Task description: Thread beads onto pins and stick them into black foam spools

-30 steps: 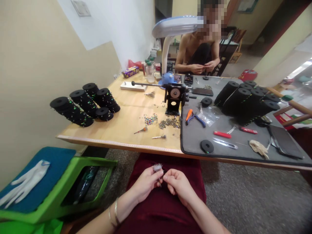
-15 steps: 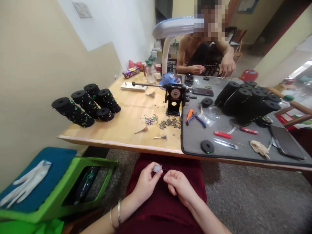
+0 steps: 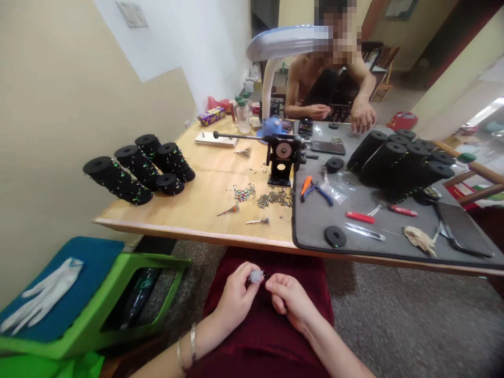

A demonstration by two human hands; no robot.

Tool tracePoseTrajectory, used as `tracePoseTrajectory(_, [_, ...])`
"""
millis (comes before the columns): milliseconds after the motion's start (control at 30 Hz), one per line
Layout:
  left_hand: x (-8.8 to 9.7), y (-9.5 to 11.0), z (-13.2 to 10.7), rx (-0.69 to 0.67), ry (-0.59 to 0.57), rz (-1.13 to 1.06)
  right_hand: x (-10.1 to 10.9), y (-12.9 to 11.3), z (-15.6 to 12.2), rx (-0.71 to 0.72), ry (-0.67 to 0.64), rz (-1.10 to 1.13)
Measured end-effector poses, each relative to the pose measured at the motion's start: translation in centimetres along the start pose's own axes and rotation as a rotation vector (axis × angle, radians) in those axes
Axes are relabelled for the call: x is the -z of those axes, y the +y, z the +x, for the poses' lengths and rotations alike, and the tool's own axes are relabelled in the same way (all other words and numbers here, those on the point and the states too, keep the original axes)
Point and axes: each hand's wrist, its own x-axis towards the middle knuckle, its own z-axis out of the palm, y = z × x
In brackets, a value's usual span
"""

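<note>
Over my lap, my left hand is closed around a small pale, translucent cluster with a spiky outline; its exact kind is too small to tell. Just to its right, my right hand is pinched, fingertips close to the cluster. A tiny dark bit shows between the two hands, and whatever the right fingers grip is hidden. Both hands rest below the table's front edge, above dark red cloth.
On the wooden table are black foam spools, beads, metal pieces and a black winding device. A grey mat bears pliers and more spools. Another person sits opposite. A green stool stands left.
My left hand has turned the pale cluster slightly, showing more of it, and my right hand has shifted a little right. The other person's hand has moved left and lower toward the mat.
</note>
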Motion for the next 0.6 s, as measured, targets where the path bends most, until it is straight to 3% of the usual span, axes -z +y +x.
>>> tracePoseTrajectory(267, [0.21,0.29,-0.28,-0.047,-0.052,0.057,-0.13,-0.11,-0.08,0.051,0.082,-0.034])
tracePoseTrajectory(600, [0.01,0.14,-0.32,0.001,-0.094,-0.006,-0.26,-0.03,-0.06,0.125,0.189,-0.091])
